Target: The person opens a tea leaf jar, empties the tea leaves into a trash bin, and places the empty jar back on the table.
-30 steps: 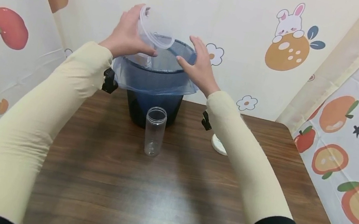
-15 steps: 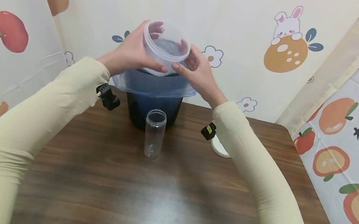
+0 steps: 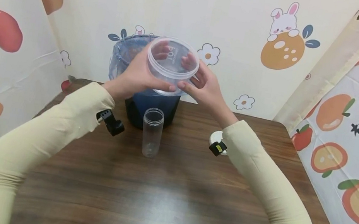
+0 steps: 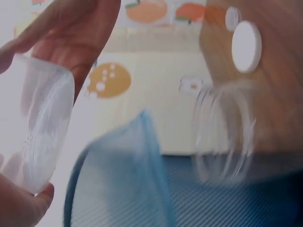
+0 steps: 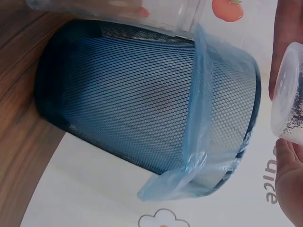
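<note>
Clear tub (image 3: 172,65) pinched at its rim between both hands (image 3: 170,81), above the bin (image 3: 124,50), jar (image 3: 151,132) just below.

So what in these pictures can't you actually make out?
- Inside of the bin: head view, hidden by the clear tub and both hands.
- Embossed lettering on the tub's base: head view, too small to read.
- White lid on the table: head view, mostly covered by the right sleeve.
- Tall clear jar: left wrist view, blurred.
- Tub and right hand: right wrist view, cut off by the right edge.
</note>
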